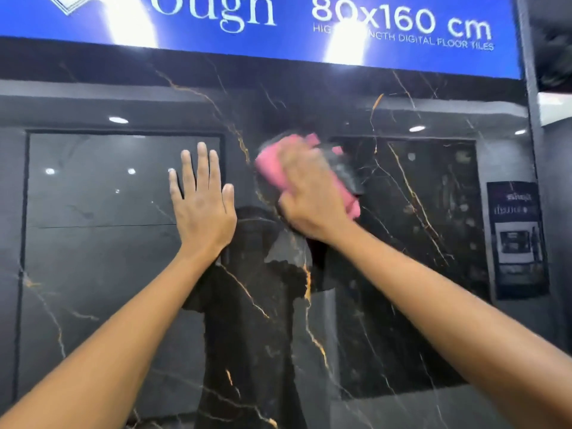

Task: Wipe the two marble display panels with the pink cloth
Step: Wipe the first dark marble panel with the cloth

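- The pink cloth [312, 168] sits bunched under your right hand [309, 196], just right of the frame's centre, at about 1 o'clock from it.
- Your right hand presses the cloth flat against the black marble panel [263, 320]; the fingers curl over the wad and hold it, though motion blur hides exactly how each finger lies.
- Pink folds stick out past the hand at 12 o'clock and at 4 o'clock; a grey blurred patch lies against the cloth at 3 o'clock, and you cannot tell what it is.
- Your left hand [202, 205] rests palm-flat on the same panel, at 9 o'clock from the cloth and near it but not touching it; its fingers are straight, pointing up to 12 o'clock, slightly apart, holding nothing.
- The panel is glossy black with thin gold and white veins and fills most of the view; it mirrors ceiling spotlights, dark framed rectangles and a dark outline of a person below your hands.
- A blue sign [402, 29] runs along the top at 12 o'clock, reading "80x160 cm" and "DIGITAL FLOOR TILES", with two bright glare spots on it.
- A small dark poster [517, 239], seemingly reflected in the gloss, appears at 3 o'clock near the right edge.
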Action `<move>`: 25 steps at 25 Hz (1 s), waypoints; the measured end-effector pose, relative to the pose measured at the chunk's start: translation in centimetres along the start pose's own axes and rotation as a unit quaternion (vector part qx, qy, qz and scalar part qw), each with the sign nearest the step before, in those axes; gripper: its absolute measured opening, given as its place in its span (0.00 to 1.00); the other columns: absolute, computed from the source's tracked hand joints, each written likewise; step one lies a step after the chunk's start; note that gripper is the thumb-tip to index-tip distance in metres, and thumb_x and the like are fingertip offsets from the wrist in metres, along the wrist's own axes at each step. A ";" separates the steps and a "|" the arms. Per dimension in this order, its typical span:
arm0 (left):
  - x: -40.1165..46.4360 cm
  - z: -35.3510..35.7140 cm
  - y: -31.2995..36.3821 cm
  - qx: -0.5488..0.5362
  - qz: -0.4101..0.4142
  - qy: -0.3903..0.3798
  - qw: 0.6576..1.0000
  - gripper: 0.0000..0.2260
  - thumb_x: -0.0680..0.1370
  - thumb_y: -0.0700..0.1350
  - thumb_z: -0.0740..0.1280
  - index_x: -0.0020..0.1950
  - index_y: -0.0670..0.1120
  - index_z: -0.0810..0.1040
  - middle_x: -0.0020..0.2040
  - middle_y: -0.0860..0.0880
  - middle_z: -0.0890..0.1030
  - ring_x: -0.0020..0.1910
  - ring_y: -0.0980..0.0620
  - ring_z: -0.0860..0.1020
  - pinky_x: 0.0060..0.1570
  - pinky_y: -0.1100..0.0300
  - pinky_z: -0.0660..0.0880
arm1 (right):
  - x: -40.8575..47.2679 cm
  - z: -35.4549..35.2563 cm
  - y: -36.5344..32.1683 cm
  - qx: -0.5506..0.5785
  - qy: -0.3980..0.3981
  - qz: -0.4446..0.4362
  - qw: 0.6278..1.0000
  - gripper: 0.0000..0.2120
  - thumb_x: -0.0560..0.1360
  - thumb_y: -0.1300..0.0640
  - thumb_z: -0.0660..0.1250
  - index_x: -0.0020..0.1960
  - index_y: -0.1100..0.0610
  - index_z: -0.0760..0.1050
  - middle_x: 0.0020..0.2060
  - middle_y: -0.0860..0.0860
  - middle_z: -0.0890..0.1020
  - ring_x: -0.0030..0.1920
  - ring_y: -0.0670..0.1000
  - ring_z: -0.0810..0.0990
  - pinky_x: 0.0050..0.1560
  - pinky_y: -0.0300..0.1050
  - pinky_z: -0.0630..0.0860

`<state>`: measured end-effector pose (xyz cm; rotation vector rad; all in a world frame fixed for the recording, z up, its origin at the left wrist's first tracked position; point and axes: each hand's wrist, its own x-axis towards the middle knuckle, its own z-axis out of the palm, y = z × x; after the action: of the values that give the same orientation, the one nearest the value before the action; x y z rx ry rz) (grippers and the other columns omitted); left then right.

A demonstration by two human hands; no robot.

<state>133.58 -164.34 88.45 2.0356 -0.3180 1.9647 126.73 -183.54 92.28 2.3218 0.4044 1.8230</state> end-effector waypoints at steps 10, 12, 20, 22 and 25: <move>0.0 -0.1 0.3 0.011 -0.007 -0.002 1.000 0.27 0.82 0.51 0.46 0.80 0.43 0.51 0.81 0.46 0.50 0.79 0.43 0.49 0.76 0.43 0.48 | 3.7 -2.3 2.0 -0.051 0.029 0.190 0.980 0.35 0.64 0.54 0.53 0.69 0.67 0.68 0.64 0.66 0.73 0.62 0.64 0.73 0.66 0.58 0.66; 0.0 -0.1 0.2 0.015 -0.003 -0.001 1.000 0.27 0.82 0.51 0.46 0.80 0.43 0.51 0.80 0.46 0.51 0.79 0.43 0.49 0.76 0.43 0.49 | 3.3 -0.3 -0.6 -0.073 -0.048 -0.125 0.988 0.36 0.66 0.53 0.53 0.72 0.67 0.66 0.70 0.65 0.69 0.69 0.63 0.69 0.71 0.53 0.58; 0.0 0.0 0.3 0.003 -0.010 0.005 1.000 0.27 0.82 0.51 0.47 0.80 0.43 0.50 0.81 0.47 0.49 0.79 0.44 0.48 0.76 0.46 0.45 | 7.3 -4.4 4.9 0.025 0.095 0.504 0.858 0.31 0.77 0.55 0.56 0.76 0.67 0.55 0.75 0.63 0.61 0.75 0.61 0.59 0.73 0.55 0.53; 0.1 -0.1 0.4 0.006 -0.008 0.003 1.000 0.27 0.82 0.51 0.46 0.80 0.43 0.51 0.81 0.47 0.49 0.79 0.44 0.48 0.76 0.45 0.46 | 7.2 -1.9 -1.4 0.001 0.045 0.210 0.977 0.33 0.74 0.55 0.59 0.75 0.67 0.57 0.72 0.65 0.64 0.71 0.62 0.64 0.71 0.54 0.56; 0.0 -0.3 0.4 0.002 -0.013 0.002 1.000 0.27 0.81 0.52 0.46 0.80 0.44 0.53 0.81 0.48 0.51 0.79 0.45 0.49 0.76 0.46 0.45 | 8.2 -2.9 0.7 -0.015 -0.056 -0.104 0.993 0.34 0.72 0.52 0.57 0.76 0.63 0.58 0.75 0.60 0.63 0.74 0.58 0.61 0.72 0.46 0.51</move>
<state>133.10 -164.62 88.48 2.0268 -0.2850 1.9557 125.83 -181.75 100.78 2.2533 0.5742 1.5843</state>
